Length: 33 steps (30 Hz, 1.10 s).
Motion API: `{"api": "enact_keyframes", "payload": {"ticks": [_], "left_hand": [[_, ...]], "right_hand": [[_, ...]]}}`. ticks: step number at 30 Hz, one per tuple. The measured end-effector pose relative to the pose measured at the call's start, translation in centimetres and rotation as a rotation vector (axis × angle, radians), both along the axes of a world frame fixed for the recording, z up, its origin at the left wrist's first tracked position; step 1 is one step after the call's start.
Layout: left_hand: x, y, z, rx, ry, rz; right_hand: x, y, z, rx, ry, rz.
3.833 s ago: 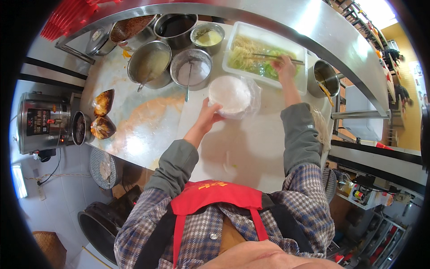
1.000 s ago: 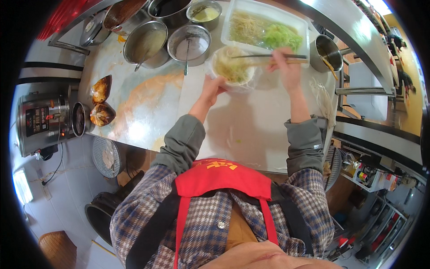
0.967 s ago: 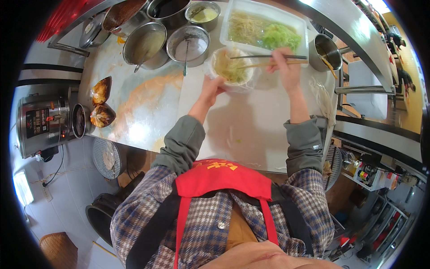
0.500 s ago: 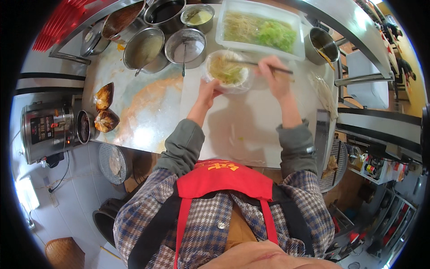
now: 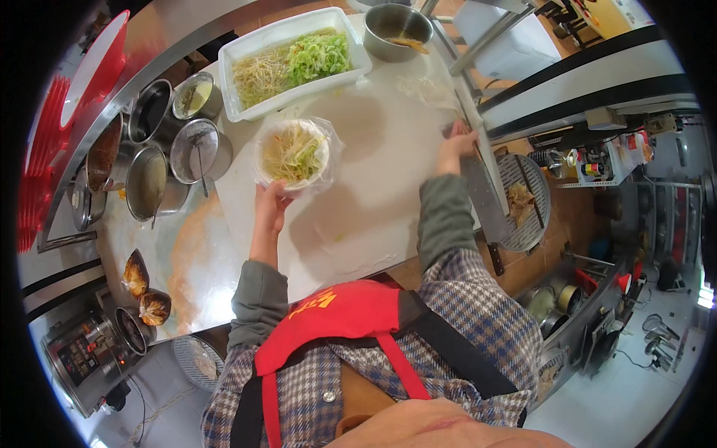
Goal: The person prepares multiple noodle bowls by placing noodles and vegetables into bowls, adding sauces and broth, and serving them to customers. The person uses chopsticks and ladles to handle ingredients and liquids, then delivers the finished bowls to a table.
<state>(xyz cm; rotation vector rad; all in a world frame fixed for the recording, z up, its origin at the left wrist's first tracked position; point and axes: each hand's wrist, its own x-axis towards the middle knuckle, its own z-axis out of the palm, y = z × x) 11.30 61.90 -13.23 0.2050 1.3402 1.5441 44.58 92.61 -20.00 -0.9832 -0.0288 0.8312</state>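
Note:
My left hand (image 5: pixel 273 198) grips the near rim of a white bowl (image 5: pixel 326 153) lined with a clear plastic bag. Pale sprouts and shredded green leaves (image 5: pixel 295 155) lie in the bowl. Over at the table's right edge is my right hand (image 5: pixel 457 142), its fingers curled beside the metal rail; what they hold, if anything, I cannot make out. The chopsticks do not show clearly. Beyond the bowl stands a white tub (image 5: pixel 246 110) with sprouts (image 5: pixel 259 77) on its left and chopped green leaves (image 5: pixel 317 58) on its right.
Several metal pots, one a pot with a spoon (image 5: pixel 196 149), crowd the left back. A steel pot (image 5: pixel 397 33) stands at the far right. Two filled bags (image 5: pixel 154 307) lie at the left. A flat grey metal strip (image 5: pixel 489 198) runs along the right edge, above a round ribbed lid (image 5: pixel 534 224).
My right hand has moved from over the bowl to the table's right edge, and the chopsticks no longer show in it. My left hand still holds the bowl. The view has turned right.

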Motion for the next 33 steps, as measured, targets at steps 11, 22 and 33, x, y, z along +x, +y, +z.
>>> {"api": "enact_keyframes", "payload": {"ticks": [11,22,33], "left_hand": [[4.3,2.4,0.4,-0.030,-0.026,-0.119],[4.2,2.7,1.7,0.119,-0.104,0.024],[-0.3,-9.8,0.8,0.082,-0.029,0.362]], "right_hand": [[-4.5,-0.6,9.3,0.108,0.422,0.303],[-12.6,-12.0,17.7,0.300,-0.389,1.083],[-23.3,3.7,8.1,0.099,-1.033,1.092]]}}
